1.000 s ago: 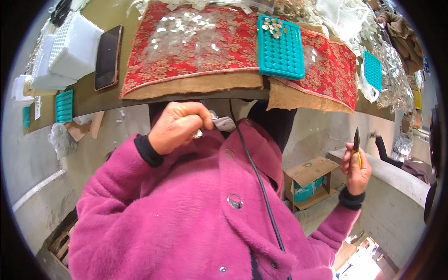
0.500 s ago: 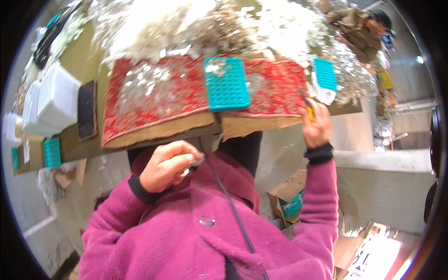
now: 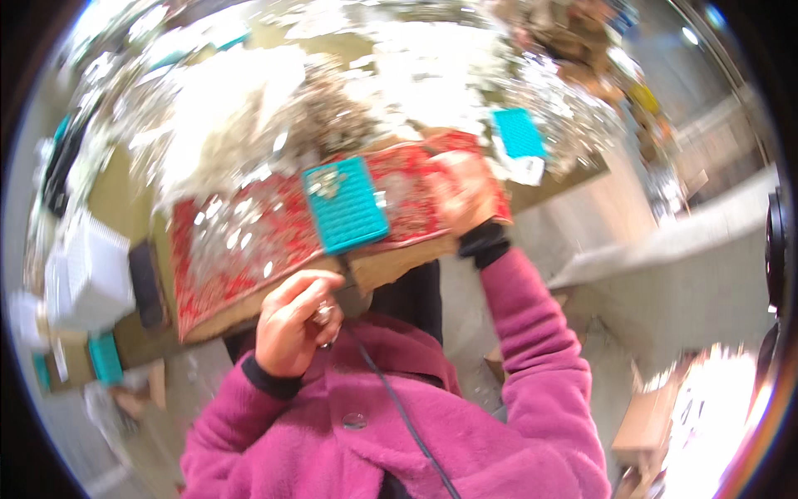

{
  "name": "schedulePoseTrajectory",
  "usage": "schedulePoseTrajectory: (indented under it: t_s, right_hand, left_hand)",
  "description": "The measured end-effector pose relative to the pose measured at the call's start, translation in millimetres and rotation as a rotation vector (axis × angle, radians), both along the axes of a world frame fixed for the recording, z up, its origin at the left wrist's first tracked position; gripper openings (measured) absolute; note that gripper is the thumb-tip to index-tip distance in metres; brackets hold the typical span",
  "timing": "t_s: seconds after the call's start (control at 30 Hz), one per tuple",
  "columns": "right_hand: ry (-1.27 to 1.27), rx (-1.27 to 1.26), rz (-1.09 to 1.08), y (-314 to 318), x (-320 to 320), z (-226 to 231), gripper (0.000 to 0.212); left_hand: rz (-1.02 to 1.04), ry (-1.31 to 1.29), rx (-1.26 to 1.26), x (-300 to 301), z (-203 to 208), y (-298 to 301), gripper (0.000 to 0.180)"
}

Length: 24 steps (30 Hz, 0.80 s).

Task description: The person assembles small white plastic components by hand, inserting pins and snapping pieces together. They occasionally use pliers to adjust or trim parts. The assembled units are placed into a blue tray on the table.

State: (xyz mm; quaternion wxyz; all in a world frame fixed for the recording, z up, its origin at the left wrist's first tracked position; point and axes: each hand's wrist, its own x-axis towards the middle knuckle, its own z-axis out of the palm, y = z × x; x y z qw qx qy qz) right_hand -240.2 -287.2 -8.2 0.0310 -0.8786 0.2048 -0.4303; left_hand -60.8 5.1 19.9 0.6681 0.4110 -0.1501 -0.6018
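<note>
My left hand [image 3: 293, 326] is closed just in front of the table edge, thumb and fingers bent together. A small shiny silvery thing [image 3: 323, 313] shows at its fingers; its kind I cannot make out. Over the right end of a red patterned cloth pad [image 3: 283, 241], my right hand [image 3: 464, 190] is smeared by motion, so its fingers and anything in them are unclear. Between the hands, a teal tray with rows of small hollows [image 3: 353, 212] lies tilted across the pad. Small pale pieces [image 3: 326, 181] sit at its far left corner. Clear shiny bits [image 3: 224, 237] are scattered on the pad's left part.
Heaps of clear and white shiny material [image 3: 241, 108] cover the far table. A second teal tray [image 3: 519, 133] lies right. Stacked white trays [image 3: 96, 274] and a dark flat object [image 3: 148, 283] stand left. A dark cord [image 3: 395, 395] hangs over my coat. Another person [image 3: 573, 37] is far right.
The view has turned, so the table looks tilted. My right hand has moved left, inward over the pad; the yellow-handled tool it held earlier no longer shows clearly. My left hand stays closed.
</note>
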Motion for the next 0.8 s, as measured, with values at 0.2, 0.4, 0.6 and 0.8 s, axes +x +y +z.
schedulePoseTrajectory:
  t_s: [0.2,0.4,0.6,0.8]
  right_hand:
    - [-0.337,0.655,0.499,162,30,11,0.070]
    - [-0.626,0.680,0.506,185,50,11,0.054]
    - [-0.529,0.929,0.577,190,44,10,0.032]
    - [-0.482,0.850,0.518,187,37,8,0.016]
  left_hand:
    - [0.225,-0.355,-0.026,-5,-9,-20,0.031]
    - [0.152,-0.573,-0.456,16,-41,-18,0.031]
    - [0.272,-1.315,-0.485,28,-34,-27,0.037]
    - [0.255,-1.584,-0.392,8,14,-13,0.023]
